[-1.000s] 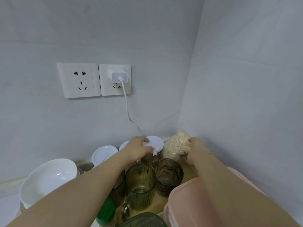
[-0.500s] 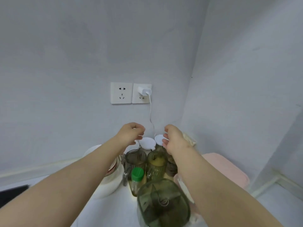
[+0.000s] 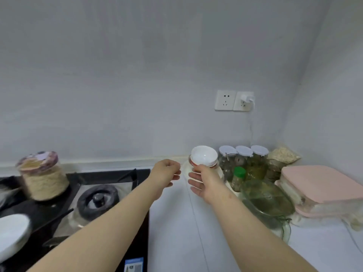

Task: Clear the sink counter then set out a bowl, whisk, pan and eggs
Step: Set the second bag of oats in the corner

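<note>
A stack of white bowls (image 3: 204, 158) leans at the back of the white counter (image 3: 176, 222), tilted toward me. My right hand (image 3: 204, 182) hovers just in front of the stack with fingers relaxed, holding nothing. Level with it and a little to the left, my left hand (image 3: 166, 174) hangs in the air, loosely curled and empty. A gap of counter shows between the two hands. No whisk, pan or eggs are in sight.
Three white-lidded jars (image 3: 243, 154), a green-capped bottle (image 3: 238, 178), a glass jug (image 3: 265, 201) and a pink-lidded box (image 3: 320, 185) crowd the right corner. A black stove (image 3: 110, 179) with a burner, a noodle jar (image 3: 43, 175) and a white dish (image 3: 11, 232) lie left.
Both hands drew back from the jars and oat bag in the corner. The view has swung left and pulled away, bringing the stove and noodle jar into sight.
</note>
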The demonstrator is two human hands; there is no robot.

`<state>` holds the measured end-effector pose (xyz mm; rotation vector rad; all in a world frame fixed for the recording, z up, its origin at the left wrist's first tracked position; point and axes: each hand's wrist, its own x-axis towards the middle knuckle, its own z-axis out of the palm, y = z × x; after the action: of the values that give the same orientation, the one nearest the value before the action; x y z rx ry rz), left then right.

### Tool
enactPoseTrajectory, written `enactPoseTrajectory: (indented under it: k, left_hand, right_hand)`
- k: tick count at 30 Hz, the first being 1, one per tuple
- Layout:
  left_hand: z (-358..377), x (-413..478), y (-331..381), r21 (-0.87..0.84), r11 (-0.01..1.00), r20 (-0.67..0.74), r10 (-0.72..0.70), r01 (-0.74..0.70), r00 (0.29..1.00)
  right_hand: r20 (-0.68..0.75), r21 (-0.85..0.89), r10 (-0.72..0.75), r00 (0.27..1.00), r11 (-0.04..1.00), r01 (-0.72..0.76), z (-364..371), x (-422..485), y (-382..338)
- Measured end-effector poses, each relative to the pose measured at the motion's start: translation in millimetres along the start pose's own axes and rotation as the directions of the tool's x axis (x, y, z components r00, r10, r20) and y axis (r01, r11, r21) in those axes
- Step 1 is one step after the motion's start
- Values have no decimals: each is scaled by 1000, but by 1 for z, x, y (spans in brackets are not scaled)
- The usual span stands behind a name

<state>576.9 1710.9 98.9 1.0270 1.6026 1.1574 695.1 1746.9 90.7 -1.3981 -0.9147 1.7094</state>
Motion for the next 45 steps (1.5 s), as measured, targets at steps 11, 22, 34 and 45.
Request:
enactPoseTrajectory:
  k: [11,22,34,45]
  left_hand:
    - [-143,-104,-77,-125,991,-383,-96,51,919]
    - [-407,-237,-136,-220,975,-642,-154,12,751]
    - [-664,-331,-220,-329,944,-780,-290,31,555]
    - [-830,-282,-276,-433,899,-801,-418,66,430]
  right_hand:
    - [255,-186,117,960,980,-70,142,-73,87]
    - [499,-258,163,851,966,-33,407,-192,181]
    - [624,-403,333,707,912,-74,660,-279,301]
    - [613,-491,413,673,867,-85,854,-230,356]
